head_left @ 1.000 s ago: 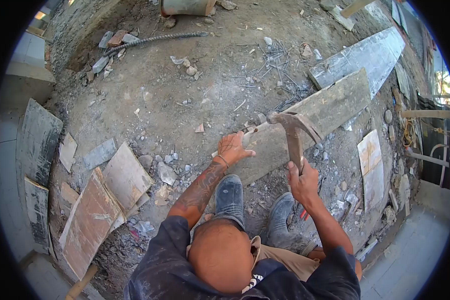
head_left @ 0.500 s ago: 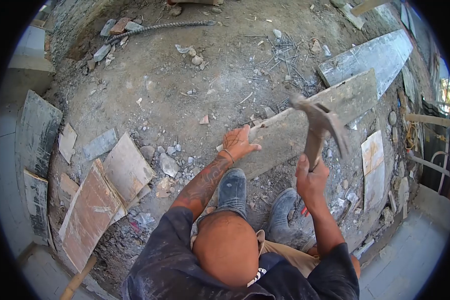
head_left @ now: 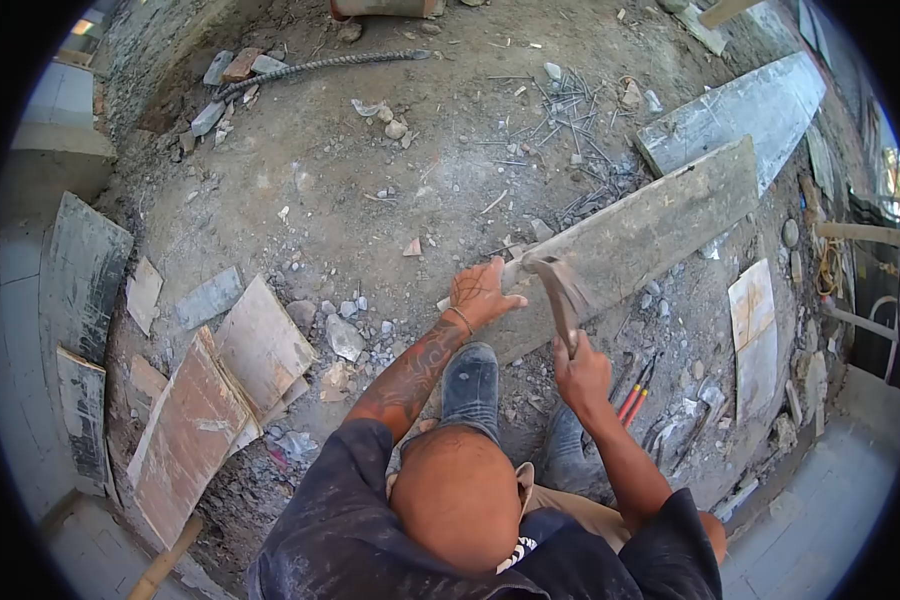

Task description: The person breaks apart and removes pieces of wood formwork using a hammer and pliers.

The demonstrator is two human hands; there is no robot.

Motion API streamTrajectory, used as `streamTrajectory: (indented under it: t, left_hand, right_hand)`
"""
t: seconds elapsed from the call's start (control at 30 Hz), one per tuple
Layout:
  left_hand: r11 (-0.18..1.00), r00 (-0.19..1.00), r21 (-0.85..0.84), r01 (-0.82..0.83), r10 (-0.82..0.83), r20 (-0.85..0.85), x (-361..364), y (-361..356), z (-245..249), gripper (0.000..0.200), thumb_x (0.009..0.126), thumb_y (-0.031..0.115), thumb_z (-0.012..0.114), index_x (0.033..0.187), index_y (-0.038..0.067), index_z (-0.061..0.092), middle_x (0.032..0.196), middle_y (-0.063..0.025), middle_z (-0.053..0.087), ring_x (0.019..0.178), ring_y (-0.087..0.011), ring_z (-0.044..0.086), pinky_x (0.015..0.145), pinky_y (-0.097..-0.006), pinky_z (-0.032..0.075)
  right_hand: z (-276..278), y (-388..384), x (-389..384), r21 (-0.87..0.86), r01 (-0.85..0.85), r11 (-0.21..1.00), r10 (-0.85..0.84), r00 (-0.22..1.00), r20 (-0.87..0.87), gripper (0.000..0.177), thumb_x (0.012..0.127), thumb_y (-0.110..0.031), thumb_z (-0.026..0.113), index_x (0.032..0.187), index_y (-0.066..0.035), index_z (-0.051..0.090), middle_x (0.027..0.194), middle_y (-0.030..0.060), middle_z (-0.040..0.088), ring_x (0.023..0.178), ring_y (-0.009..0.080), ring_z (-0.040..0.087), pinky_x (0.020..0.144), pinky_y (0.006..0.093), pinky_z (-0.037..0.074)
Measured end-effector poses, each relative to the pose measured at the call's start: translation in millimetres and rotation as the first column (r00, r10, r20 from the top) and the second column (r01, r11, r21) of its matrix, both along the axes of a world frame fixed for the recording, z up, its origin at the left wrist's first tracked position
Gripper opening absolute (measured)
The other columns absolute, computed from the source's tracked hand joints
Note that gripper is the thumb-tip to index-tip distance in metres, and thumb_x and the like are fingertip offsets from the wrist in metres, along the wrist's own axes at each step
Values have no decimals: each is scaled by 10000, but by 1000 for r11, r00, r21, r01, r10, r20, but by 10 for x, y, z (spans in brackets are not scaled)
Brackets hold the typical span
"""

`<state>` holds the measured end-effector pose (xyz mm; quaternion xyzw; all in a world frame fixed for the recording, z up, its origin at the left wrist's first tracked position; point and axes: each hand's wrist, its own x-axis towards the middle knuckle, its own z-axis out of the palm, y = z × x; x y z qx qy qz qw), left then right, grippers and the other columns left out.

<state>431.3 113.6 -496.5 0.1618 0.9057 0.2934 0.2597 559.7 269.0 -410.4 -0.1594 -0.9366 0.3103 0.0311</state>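
Note:
My right hand [head_left: 582, 374] is closed around the handle of a claw hammer [head_left: 567, 318]. The hammer's head is down at the upper edge of a long, dirt-stained wooden plank [head_left: 660, 218], near its left end. My left hand [head_left: 481, 294] grips that same end, fingers over the edge and thumb stretched along the face, a short way left of the hammer head. Whether a nail sits under the hammer head cannot be made out. A boot [head_left: 470, 388] is just below the plank's left end.
Loose nails [head_left: 570, 108] lie scattered beyond the plank. A greyish board [head_left: 740, 112] is at its far right end. Red-handled pliers [head_left: 633, 400] lie right of my right hand. Plywood pieces [head_left: 192, 432] are stacked at left. A twisted bar [head_left: 330, 64] rests near stones at the back.
The hammer has swung down and left from its raised position to the plank's edge, my right hand lowering with it. My left hand stays on the plank. The pliers show more fully now.

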Motion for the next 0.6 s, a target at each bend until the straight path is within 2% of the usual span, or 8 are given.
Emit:
streamTrajectory:
  t: [0.03, 0.1, 0.23, 0.37, 0.4, 0.43, 0.5, 0.6]
  left_hand:
    - [1000, 1000, 6, 12, -12, 29, -26, -12, -63, 650, 602, 544, 716, 940, 24, 523, 817, -172, 626, 772, -347, 616, 658, -428, 468]
    - [1000, 998, 14, 27, -27, 50, -115, 24, -85, 654, 600, 551, 715, 935, 24, 521, 811, -173, 625, 767, -349, 615, 659, -433, 466]
    - [1000, 1000, 28, 0, 1, -1, -25, -39, -50, 664, 593, 559, 716, 935, 25, 518, 811, -176, 624, 774, -356, 613, 662, -441, 462]
    - [1000, 996, -7, 31, -30, 79, -25, -10, -12, 659, 596, 550, 718, 938, 24, 517, 816, -182, 622, 796, -361, 610, 686, -440, 460]
    - [1000, 998, 2, 25, -25, 65, -73, 18, -61, 659, 596, 550, 718, 938, 24, 517, 816, -182, 622, 796, -361, 610, 686, -440, 460]
    - [999, 998, 27, 32, -33, 48, -68, 16, -145, 662, 599, 549, 717, 946, 23, 517, 818, -185, 622, 802, -361, 609, 692, -442, 459]
    - [998, 998, 39, 41, -42, 36, -96, -10, -142, 664, 601, 548, 715, 955, 22, 516, 820, -188, 621, 807, -362, 609, 698, -443, 457]
    - [1000, 1000, 23, 15, -15, 18, -40, -37, -15, 667, 597, 538, 723, 968, 22, 519, 824, -186, 623, 809, -362, 609, 698, -444, 457]
  right_hand:
    - [-86, 2, 39, 136, -87, 987, 57, 976, 210, 196, 840, -225, 592, 849, -31, 566, 545, 193, 547, 496, 378, 563, 469, 419, 434]
    - [85, 29, -209, 106, -63, 992, 45, 985, 169, 175, 842, -212, 586, 854, -38, 564, 556, 203, 552, 493, 390, 554, 462, 433, 430]
    - [179, 39, -51, -91, 85, 992, -88, 996, -27, 203, 842, -197, 589, 809, -2, 548, 548, 176, 551, 475, 361, 558, 458, 413, 436]
    - [-103, 80, 23, 30, -154, 988, 148, 850, -506, 212, 818, -198, 616, 783, -4, 541, 537, 162, 548, 464, 348, 557, 457, 413, 442]
    - [-140, 71, -1, 132, -136, 982, 161, 966, -201, 207, 811, -193, 622, 766, -10, 537, 536, 162, 548, 464, 348, 558, 457, 413, 442]
    - [-174, 40, 14, 225, -145, 963, 118, 984, 130, 203, 804, -187, 628, 749, -16, 533, 534, 162, 549, 464, 348, 559, 458, 412, 442]
    - [-60, -13, -167, 182, -65, 981, 47, 994, 98, 213, 793, -183, 637, 710, -26, 519, 510, 152, 534, 444, 347, 544, 441, 419, 424]
    - [86, 5, -77, -2, -36, 999, 35, 973, -229, 155, 773, -152, 646, 836, -18, 600, 545, 157, 534, 464, 340, 535, 458, 419, 415]
